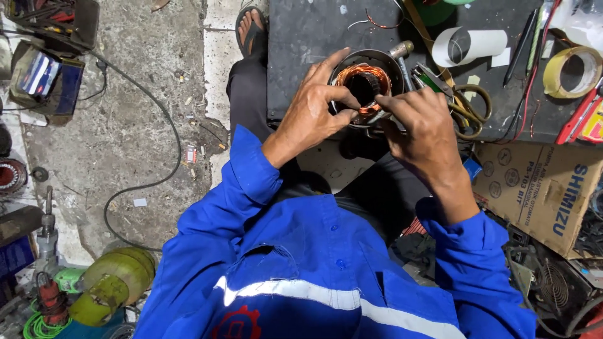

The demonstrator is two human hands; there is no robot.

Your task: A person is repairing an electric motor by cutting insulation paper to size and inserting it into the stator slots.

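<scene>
Stator [365,88], a metal ring with copper windings, stands on the edge of the dark workbench [301,37] just ahead of our knees. We go down in size from the bench: a cardboard box [540,188] lies to the right below it, a yellow-green cylinder [116,282] on the floor at lower left. On the bench we see a white paper roll [468,45], a tape ring [573,70] and scissors [468,103]. Our left hand [311,113] pinches the winding; our right hand [421,125] grips the stator's rim with fingertips on the copper.
</scene>
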